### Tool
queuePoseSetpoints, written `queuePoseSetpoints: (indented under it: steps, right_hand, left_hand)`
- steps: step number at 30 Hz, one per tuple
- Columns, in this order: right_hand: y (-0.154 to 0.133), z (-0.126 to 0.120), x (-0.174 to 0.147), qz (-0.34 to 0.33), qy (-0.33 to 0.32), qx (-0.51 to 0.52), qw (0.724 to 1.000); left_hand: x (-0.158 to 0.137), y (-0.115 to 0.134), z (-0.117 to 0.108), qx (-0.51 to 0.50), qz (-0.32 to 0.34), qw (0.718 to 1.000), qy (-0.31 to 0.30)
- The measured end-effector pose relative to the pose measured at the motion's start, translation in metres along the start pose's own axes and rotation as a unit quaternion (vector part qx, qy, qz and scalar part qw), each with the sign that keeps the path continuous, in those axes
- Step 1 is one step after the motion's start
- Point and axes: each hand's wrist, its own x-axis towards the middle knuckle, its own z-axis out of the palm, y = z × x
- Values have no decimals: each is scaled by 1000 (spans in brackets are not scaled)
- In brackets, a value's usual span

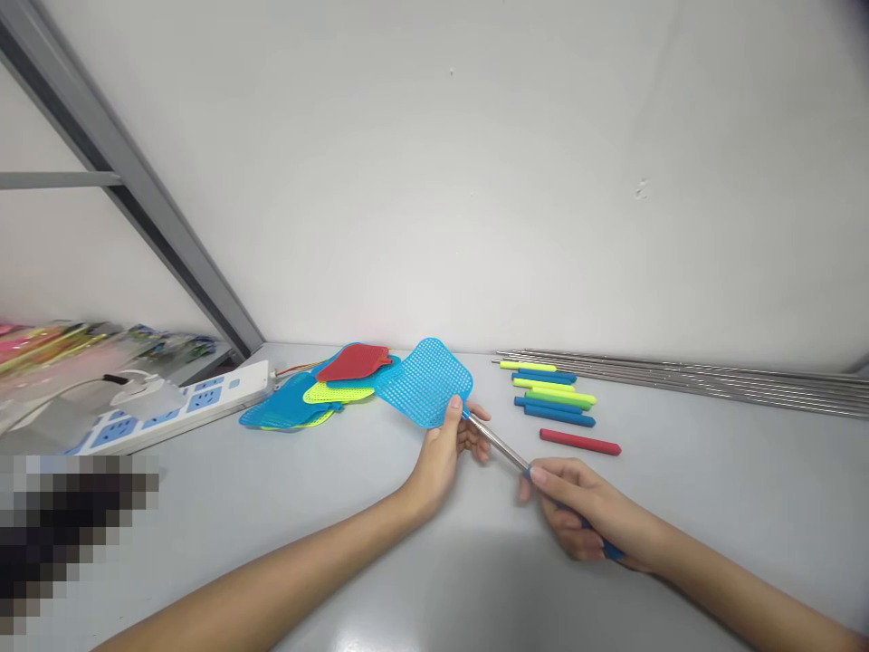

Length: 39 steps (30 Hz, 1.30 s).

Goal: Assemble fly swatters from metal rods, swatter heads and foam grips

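A fly swatter with a blue mesh head and a short metal rod is held between both hands above the table. My left hand is closed at the neck of the head, its thumb pressed on the lower edge of the mesh. The blue handle at the rod's other end sits in my right hand, with fingers wrapped round it. Most of that handle is hidden by the palm. To the left lie loose swatter heads in a pile: red, yellow and blue.
Several loose handles, yellow, blue, green and one red, lie right of centre. Long thin metal rods run along the wall at the back right. A white power strip and a metal frame stand at the left.
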Motion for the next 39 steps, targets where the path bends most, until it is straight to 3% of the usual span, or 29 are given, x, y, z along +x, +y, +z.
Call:
queuePoseSetpoints:
  steps: [7,17,24,33,39]
  right_hand:
    - [-4,-7,0,41,-27,67,997]
    - [-5,-14,0,34,-38,162,985]
    - [-13,-25,3,-73,53,261,961]
    - [-16,-44,4,-71,20,367,927]
    - [-18,-41,8,-51,63,285,955]
  left_hand:
    - [3,-3,0,-15,-7,1000,21]
    - [5,0,1,-8,2,1000,17]
    - [6,2,-2,-68,35,996,41]
    - [6,5,0,-76,31,995,50]
    - [8,5,-2,-105,14,994,34]
